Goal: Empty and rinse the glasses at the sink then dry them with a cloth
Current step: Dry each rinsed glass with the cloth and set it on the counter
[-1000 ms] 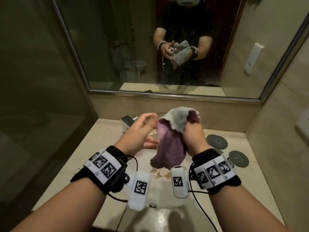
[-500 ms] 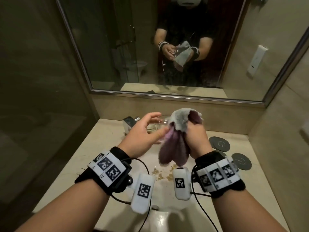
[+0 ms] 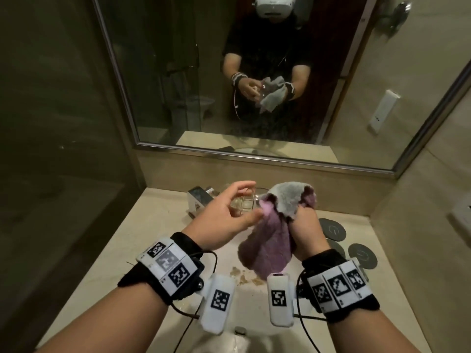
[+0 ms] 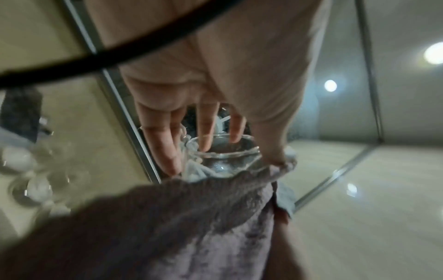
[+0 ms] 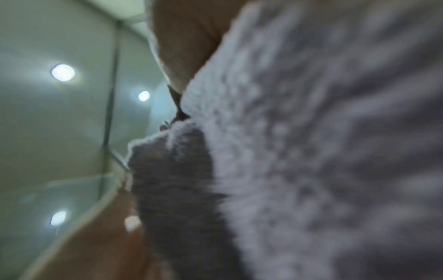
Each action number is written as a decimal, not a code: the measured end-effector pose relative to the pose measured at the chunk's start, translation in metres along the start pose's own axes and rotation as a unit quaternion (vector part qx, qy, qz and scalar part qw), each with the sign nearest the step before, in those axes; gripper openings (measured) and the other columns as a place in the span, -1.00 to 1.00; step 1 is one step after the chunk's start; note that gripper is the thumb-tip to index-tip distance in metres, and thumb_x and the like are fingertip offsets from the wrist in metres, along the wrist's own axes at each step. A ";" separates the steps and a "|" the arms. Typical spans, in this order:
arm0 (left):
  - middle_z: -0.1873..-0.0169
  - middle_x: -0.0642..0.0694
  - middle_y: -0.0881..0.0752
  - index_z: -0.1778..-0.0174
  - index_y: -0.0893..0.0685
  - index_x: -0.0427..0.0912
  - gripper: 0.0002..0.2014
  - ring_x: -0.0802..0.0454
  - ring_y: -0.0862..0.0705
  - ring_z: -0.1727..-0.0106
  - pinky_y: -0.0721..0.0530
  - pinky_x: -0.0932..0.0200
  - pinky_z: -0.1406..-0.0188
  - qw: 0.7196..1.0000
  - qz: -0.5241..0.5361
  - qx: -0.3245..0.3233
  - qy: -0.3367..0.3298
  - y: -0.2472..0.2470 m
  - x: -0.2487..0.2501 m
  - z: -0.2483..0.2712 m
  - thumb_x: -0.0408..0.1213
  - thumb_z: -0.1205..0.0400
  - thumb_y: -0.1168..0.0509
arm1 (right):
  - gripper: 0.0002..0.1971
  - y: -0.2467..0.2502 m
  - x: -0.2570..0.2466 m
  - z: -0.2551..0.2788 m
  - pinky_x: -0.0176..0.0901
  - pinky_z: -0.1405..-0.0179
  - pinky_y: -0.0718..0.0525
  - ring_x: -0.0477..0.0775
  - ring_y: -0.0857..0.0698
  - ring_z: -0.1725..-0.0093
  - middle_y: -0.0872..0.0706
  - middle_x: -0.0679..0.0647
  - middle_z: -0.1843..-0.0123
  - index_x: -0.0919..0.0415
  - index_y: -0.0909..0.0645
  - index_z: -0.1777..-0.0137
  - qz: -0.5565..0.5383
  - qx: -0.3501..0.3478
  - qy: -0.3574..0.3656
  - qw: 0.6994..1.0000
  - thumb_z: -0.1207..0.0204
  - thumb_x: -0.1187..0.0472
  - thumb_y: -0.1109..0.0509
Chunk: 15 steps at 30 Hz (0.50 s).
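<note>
A clear glass (image 3: 246, 203) is held above the sink (image 3: 244, 335) between my two hands. My left hand (image 3: 229, 215) grips it, fingers at its far side and thumb at the near side. In the left wrist view the fingers (image 4: 165, 149) curl over the rim of the glass (image 4: 223, 151). My right hand (image 3: 303, 225) grips a purple and grey cloth (image 3: 275, 233) that is pressed against the glass's right side and hangs down below it. The right wrist view is filled by the blurred cloth (image 5: 311, 151); the right fingers are hidden.
A chrome tap (image 3: 200, 198) stands at the back left of the beige counter (image 3: 142, 238). Two dark round coasters (image 3: 362, 256) lie at the right. Brown bits lie in the basin (image 3: 239, 276). A mirror (image 3: 254, 72) covers the wall behind.
The cloth's hanging end has shifted and bunched against the glass, and the left hand has turned a little round the glass. Both hands stay over the sink.
</note>
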State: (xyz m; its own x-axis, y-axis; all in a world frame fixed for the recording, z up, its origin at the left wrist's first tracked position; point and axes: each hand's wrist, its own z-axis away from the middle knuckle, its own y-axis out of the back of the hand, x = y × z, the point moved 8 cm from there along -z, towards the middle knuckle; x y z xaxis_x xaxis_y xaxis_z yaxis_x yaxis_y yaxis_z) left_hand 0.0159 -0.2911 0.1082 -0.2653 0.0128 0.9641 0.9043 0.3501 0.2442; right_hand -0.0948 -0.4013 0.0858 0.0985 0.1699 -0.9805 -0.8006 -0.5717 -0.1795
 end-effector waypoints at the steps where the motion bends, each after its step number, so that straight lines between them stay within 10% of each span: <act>1: -0.23 0.08 -0.61 -0.44 -0.46 0.13 -0.30 0.15 -0.75 0.24 -0.77 0.14 0.19 0.997 0.066 0.012 0.040 0.000 -0.005 -0.001 0.31 -0.39 -0.33 | -0.85 0.002 -0.010 0.004 0.00 -0.12 -0.74 0.14 -0.75 0.00 -0.78 0.20 0.07 0.29 -0.68 0.05 0.026 0.022 0.055 0.998 -0.57 0.40 -0.26; 4: 0.05 -0.08 -0.68 -0.28 -0.58 -0.09 -0.32 0.11 -0.66 0.43 -0.64 0.18 0.43 0.981 0.152 0.029 0.116 -0.002 -0.021 -0.006 0.32 -0.39 -0.26 | -0.75 -0.006 -0.031 0.018 -0.32 -0.02 -0.69 -0.12 -0.76 0.04 -0.78 0.00 0.13 0.12 -0.67 0.15 0.072 0.038 0.161 0.984 -0.42 0.47 -0.27; 10: -0.35 0.16 -0.58 -0.42 -0.47 0.18 -0.46 0.15 -0.68 -0.25 -0.75 0.11 -0.08 1.000 -0.011 -0.020 -0.017 0.003 -0.008 -0.007 0.11 -0.53 -0.43 | -0.80 -0.001 -0.003 0.003 0.06 0.05 -0.62 0.18 -0.65 0.09 -0.71 0.21 0.19 0.22 -0.65 0.17 0.050 0.049 -0.014 0.997 -0.64 0.35 -0.25; 15: 0.00 -0.07 -0.71 -0.28 -0.57 -0.13 -0.27 0.08 -0.70 0.31 -0.71 0.10 0.41 0.983 0.138 0.017 0.119 0.005 -0.022 -0.007 0.34 -0.35 -0.30 | -0.68 -0.005 -0.021 0.014 -0.17 0.00 -0.72 -0.08 -0.77 0.11 -0.80 -0.06 0.21 0.14 -0.68 0.15 0.100 0.101 0.119 0.983 -0.52 0.58 -0.27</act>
State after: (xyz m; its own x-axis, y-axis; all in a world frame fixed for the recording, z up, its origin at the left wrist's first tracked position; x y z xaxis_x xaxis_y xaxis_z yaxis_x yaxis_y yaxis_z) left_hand 0.0288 -0.2964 0.0892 0.0777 -0.1061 0.9913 0.9183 0.3947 -0.0297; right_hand -0.1006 -0.3910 0.1084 0.0442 -0.1357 -0.9898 -0.9163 -0.4002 0.0140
